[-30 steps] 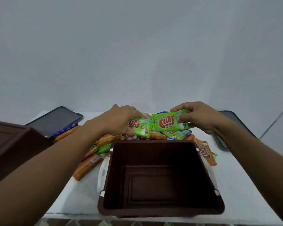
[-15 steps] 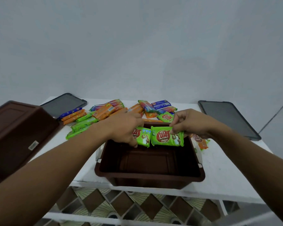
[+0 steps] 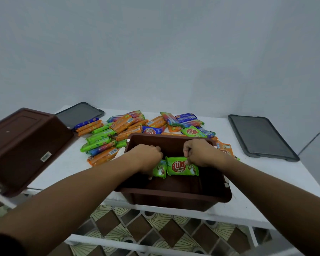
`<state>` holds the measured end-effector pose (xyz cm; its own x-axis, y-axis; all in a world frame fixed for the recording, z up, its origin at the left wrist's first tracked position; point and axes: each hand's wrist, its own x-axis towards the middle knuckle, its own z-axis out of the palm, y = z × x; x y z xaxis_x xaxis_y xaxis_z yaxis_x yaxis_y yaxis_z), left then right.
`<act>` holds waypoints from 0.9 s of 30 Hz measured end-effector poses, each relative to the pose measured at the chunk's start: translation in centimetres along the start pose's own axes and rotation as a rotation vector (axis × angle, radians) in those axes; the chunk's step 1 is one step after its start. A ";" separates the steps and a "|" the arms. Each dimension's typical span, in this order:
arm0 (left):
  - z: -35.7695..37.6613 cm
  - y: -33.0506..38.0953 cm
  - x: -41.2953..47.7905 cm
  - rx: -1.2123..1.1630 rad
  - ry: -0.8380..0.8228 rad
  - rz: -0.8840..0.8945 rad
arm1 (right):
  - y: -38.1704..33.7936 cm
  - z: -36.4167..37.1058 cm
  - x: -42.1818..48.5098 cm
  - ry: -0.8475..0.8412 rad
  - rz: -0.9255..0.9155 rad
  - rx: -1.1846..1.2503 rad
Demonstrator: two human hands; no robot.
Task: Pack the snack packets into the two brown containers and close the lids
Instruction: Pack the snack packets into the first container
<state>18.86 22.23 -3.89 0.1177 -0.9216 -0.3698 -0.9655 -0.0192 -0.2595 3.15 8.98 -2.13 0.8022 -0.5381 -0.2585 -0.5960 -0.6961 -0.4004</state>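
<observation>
Two green packets sit inside the near brown container (image 3: 174, 196): the left hand (image 3: 148, 157) grips one green packet (image 3: 160, 170), seemingly, mostly hidden; the right hand (image 3: 199, 154) pinches the other green packet (image 3: 181, 167). More snack packets (image 3: 122, 130) lie beyond.

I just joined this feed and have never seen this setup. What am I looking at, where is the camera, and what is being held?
There is no machine here. A person works with bare hands, and the single picture comes from a camera worn on the head, looking down. The left hand grips a half-hidden green packet, and the right hand pinches the KUAT green packet. Both packets are inside the open brown container, which stands on a white table. Behind it lies a pile of packets, with a left dark lid and a right dark lid. A second brown container lies tipped over at the left.
</observation>
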 end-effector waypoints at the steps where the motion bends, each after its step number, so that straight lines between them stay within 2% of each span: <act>1: 0.2 0.2 0.2 0.008 -0.005 0.002 | 0.0 0.1 0.2 0.005 -0.004 -0.048; 8: 0.7 0.4 1.2 0.019 -0.011 0.003 | 0.8 2.1 0.8 0.032 -0.053 -0.334; 13: 0.8 0.1 1.2 -0.050 0.017 -0.015 | 0.9 3.2 1.5 -0.092 -0.092 -0.371; 17: 0.6 0.1 0.8 -0.099 -0.022 -0.025 | 0.9 3.4 1.5 -0.152 -0.163 -0.460; 21: 0.6 0.5 0.6 -0.100 -0.078 -0.046 | 0.6 3.2 1.2 -0.139 -0.207 -0.538; 27: 0.0 0.4 0.7 -0.092 -0.058 -0.060 | 0.3 3.2 1.2 -0.096 -0.248 -0.630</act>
<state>18.51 21.61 -4.25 0.1865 -0.8938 -0.4080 -0.9732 -0.1113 -0.2010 4.09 9.65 -5.39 0.9002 -0.3024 -0.3133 -0.2775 -0.9529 0.1226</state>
